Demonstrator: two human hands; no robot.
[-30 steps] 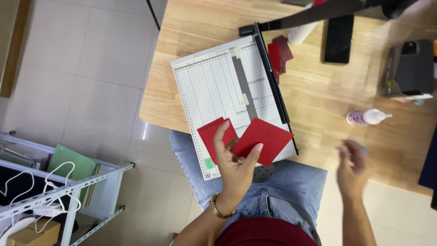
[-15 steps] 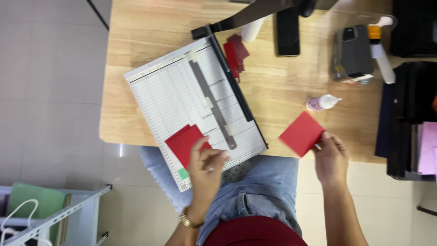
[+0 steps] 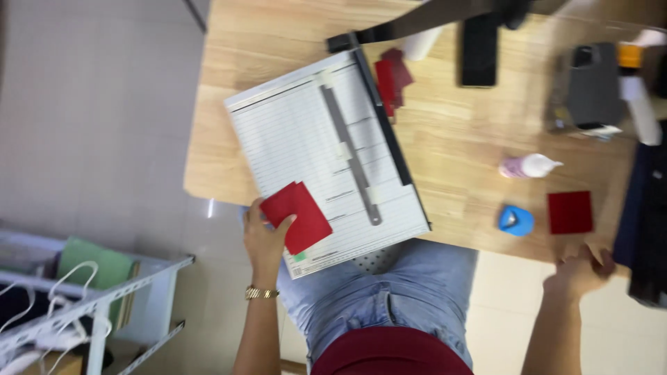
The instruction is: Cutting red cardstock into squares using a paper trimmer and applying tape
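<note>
Pinching a folded red card (image 3: 295,215) on the paper trimmer (image 3: 326,160), our left hand (image 3: 264,239) holds firm; our right hand (image 3: 577,271), seemingly empty and loosely spread, has just released the red square (image 3: 570,212) right of the trimmer, beside a blue punch (image 3: 515,221).

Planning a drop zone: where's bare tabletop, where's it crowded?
Free: bare wood between the paper trimmer and the small bottle, below the black phone. Also the strip left of the trimmer to the table edge. Crowded: right edge, with the blue punch, red square and dark gear; red scraps by the blade hinge.
</note>
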